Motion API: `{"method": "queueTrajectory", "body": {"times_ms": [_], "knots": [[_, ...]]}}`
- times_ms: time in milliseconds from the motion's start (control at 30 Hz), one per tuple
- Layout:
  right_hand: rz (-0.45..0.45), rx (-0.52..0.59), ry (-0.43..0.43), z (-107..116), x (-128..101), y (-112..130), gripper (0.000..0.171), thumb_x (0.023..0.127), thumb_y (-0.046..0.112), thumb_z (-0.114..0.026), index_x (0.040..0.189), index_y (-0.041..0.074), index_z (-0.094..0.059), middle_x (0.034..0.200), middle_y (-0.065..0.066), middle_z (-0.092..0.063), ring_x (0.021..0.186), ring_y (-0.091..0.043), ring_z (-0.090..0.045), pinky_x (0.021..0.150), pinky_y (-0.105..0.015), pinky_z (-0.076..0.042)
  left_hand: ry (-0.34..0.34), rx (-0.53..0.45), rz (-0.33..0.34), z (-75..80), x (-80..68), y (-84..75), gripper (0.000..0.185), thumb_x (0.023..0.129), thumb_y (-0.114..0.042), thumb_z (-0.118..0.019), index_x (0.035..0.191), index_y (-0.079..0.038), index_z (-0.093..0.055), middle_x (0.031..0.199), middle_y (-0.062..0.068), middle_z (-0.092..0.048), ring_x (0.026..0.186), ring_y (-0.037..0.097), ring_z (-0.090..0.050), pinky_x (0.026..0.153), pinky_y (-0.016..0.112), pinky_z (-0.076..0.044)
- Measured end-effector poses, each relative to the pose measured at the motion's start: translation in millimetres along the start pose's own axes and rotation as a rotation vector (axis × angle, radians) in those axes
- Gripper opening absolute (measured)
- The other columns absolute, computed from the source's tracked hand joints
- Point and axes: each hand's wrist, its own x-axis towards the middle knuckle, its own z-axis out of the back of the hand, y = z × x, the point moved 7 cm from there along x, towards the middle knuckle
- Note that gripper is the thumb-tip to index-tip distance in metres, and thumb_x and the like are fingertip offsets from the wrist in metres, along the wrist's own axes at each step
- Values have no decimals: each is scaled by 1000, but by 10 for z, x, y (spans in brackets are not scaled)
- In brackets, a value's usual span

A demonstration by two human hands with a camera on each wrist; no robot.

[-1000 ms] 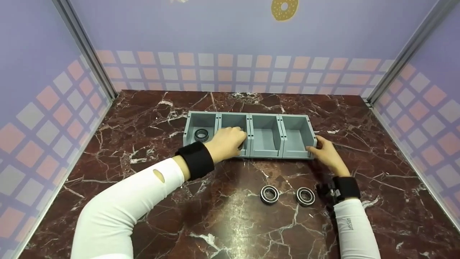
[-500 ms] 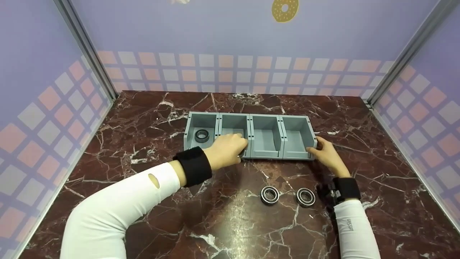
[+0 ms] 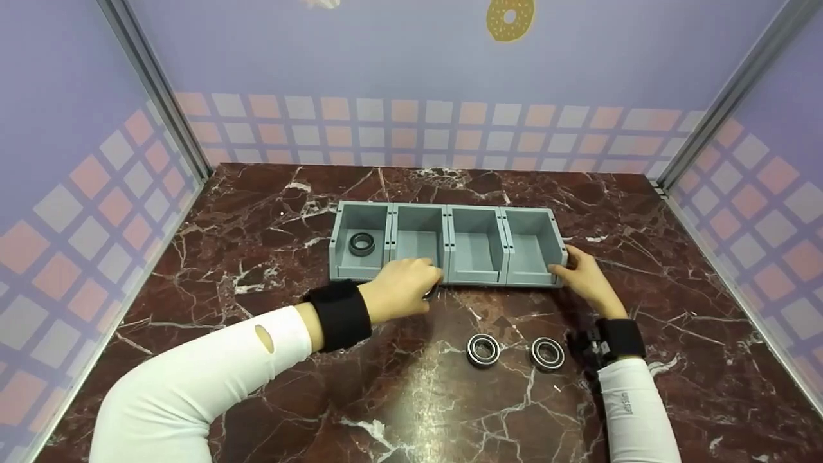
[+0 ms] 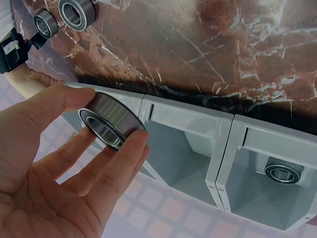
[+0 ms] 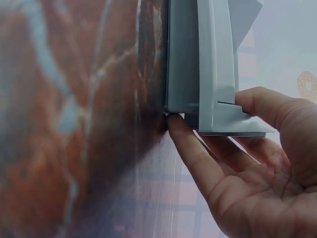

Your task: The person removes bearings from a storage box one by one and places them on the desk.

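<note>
My left hand (image 3: 402, 288) pinches a ball bearing (image 4: 111, 119) between thumb and fingers; in the head view it is over the front edge of the second compartment from the left, and the bearing is mostly hidden. A grey row of joined storage bins (image 3: 476, 278) stands on the table. In its leftmost compartment lies another bearing (image 3: 362, 244). At the row's right end my right hand (image 3: 584, 273) grips the side wall of the bin (image 5: 218, 64), thumb over the inner side and fingers outside and beneath its edge.
Two more bearings, one on the left (image 3: 483, 350) and one on the right (image 3: 547, 354), lie flat in front of the bins. The dark red marbled tabletop (image 3: 289, 399) is enclosed by purple panels (image 3: 437, 64) at the back and sides.
The left hand has drawn back out of the second compartment toward the front, carrying the bearing. The right hand has kept its place on the bin.
</note>
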Motion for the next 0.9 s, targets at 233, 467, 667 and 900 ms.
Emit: {"method": "queueTrajectory", "body": {"times_ms": [233,467,667,900], "knots": [[15,-2,-1,4,-18,31,54,99,1,-58,147,-17,-39,137,-41,-54,92,8,-57,76,-9,-51,9,-14,-6,-76,-80,-16,22,75,-2,-78,96,-3,-71,98,16,-71,92,38,-72,74,52,-62],[16,-4,-6,7,-31,24,53,99,2,-59,146,-16,-42,135,-40,-56,93,5,-60,76,-9,-51,7,-19,-10,-173,-141,-21,27,74,-4,-80,100,-5,-73,98,16,-71,92,37,-71,74,52,-62],[23,-5,-18,4,-26,16,50,98,2,-59,143,-17,-45,132,-39,-59,91,8,-59,77,-9,-51,27,-15,-7,-270,-179,-32,29,75,-6,-81,103,-6,-74,99,15,-71,91,36,-71,76,50,-62],[24,-6,-16,4,-16,12,51,98,1,-59,143,-17,-45,133,-39,-59,93,3,-62,77,-9,-51,42,2,-11,-363,-206,-57,25,76,-10,-82,100,-7,-74,97,14,-72,89,35,-71,75,48,-62]]}}
